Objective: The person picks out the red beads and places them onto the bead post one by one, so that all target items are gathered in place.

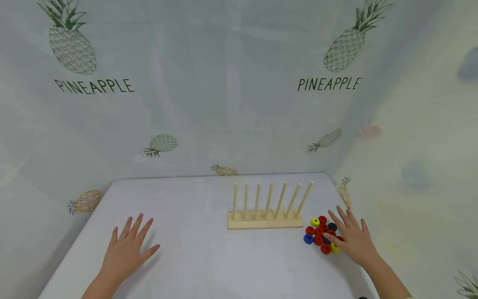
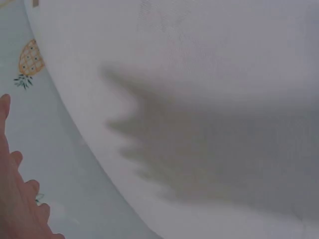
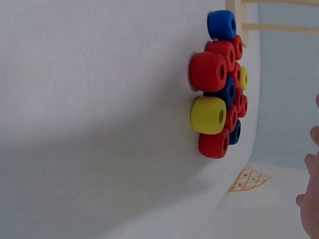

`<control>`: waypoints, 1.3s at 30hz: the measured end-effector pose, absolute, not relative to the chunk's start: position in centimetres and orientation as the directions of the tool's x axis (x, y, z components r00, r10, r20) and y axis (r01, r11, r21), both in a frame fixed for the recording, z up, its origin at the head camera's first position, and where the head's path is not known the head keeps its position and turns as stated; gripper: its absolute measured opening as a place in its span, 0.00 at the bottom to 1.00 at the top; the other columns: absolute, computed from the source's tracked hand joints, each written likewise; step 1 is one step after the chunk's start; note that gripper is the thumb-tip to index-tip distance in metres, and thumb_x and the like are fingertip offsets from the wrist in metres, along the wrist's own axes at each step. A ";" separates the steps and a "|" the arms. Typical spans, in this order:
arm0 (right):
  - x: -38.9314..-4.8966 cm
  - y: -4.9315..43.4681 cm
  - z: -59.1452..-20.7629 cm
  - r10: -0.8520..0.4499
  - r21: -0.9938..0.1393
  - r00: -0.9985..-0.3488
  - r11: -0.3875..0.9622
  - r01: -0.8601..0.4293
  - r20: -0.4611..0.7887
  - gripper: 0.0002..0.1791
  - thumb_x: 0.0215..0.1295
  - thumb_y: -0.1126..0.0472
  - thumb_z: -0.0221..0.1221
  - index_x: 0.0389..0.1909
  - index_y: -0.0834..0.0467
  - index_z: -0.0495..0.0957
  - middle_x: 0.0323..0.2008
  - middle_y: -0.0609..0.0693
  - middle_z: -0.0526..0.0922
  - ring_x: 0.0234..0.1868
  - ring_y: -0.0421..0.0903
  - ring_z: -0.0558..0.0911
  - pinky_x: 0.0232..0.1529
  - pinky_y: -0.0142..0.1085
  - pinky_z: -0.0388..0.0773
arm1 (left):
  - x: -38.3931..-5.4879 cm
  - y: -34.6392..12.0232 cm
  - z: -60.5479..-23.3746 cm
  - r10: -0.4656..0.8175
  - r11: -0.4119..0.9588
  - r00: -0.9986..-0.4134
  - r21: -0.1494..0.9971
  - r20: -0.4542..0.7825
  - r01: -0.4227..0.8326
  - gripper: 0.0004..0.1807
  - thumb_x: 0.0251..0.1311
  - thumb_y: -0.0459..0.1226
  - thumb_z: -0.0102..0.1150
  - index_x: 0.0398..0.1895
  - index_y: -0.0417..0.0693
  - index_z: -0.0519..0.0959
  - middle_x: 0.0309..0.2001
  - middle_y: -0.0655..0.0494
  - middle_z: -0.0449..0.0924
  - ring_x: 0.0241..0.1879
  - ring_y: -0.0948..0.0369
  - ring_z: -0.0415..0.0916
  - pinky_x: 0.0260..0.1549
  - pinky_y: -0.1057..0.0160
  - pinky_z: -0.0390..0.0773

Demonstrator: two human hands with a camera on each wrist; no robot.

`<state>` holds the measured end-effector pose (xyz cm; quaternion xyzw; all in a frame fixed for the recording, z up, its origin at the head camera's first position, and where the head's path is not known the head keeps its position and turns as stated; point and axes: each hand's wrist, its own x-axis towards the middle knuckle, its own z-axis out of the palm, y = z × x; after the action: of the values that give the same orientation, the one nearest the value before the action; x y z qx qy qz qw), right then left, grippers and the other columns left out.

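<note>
Over the left part of the white table my left hand hovers with its fingers spread, holding nothing; its shadow falls on the cloth in the left wrist view. My right hand, fingers also spread, is above the right edge of a cluster of beads and hides some of them in the head view. The beads are red, yellow and blue, each with a hole through it. Just left of them stands a wooden peg rack, a flat base bearing a row of several upright bare pegs.
The white table has a rounded back edge. Behind it hangs a pale curtain printed with pineapples and lettering, which continues down both sides. At the bottom right a small dark object barely shows.
</note>
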<state>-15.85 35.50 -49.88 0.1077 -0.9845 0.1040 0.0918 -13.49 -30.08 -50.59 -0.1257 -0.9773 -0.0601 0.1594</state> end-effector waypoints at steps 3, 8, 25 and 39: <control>-15.9 35.2 -49.9 -0.175 -0.231 -0.968 0.949 -0.215 0.181 0.44 0.65 0.35 0.55 0.75 0.53 0.56 0.74 0.63 0.51 0.74 0.65 0.43 0.63 0.72 0.35 | -14.1 -29.2 -50.7 0.238 0.956 -0.916 0.088 0.322 0.279 0.46 0.55 0.59 0.64 0.72 0.49 0.61 0.74 0.40 0.52 0.73 0.39 0.42 0.66 0.35 0.26; -15.9 34.9 -50.1 -0.154 -0.294 -0.973 0.935 -0.199 0.170 0.44 0.63 0.36 0.58 0.73 0.55 0.59 0.73 0.64 0.54 0.72 0.67 0.49 0.63 0.71 0.38 | -15.3 -27.2 -50.8 0.245 0.950 -0.930 0.125 0.273 0.287 0.45 0.56 0.60 0.62 0.73 0.49 0.62 0.74 0.40 0.52 0.73 0.39 0.43 0.65 0.32 0.34; -16.0 34.3 -51.5 -0.091 -0.420 -0.985 0.896 -0.147 0.149 0.43 0.58 0.40 0.65 0.67 0.62 0.67 0.66 0.67 0.65 0.64 0.69 0.62 0.56 0.73 0.56 | -18.1 -21.1 -52.3 0.316 0.924 -0.912 0.132 0.263 0.358 0.45 0.54 0.60 0.64 0.72 0.51 0.65 0.73 0.42 0.58 0.71 0.40 0.51 0.64 0.32 0.47; -15.1 34.3 -51.9 -0.074 -0.484 -0.989 0.866 -0.127 0.127 0.33 0.55 0.47 0.70 0.58 0.61 0.77 0.55 0.61 0.77 0.57 0.66 0.72 0.53 0.67 0.67 | -19.4 -17.3 -53.0 0.377 0.892 -0.898 0.172 0.228 0.418 0.44 0.54 0.61 0.63 0.70 0.50 0.67 0.71 0.44 0.60 0.69 0.42 0.56 0.63 0.32 0.51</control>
<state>-15.14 34.26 -51.95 0.0522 -0.9644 0.2540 0.0520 -19.37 -17.31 -53.04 -0.2054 -0.9680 -0.1089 0.0945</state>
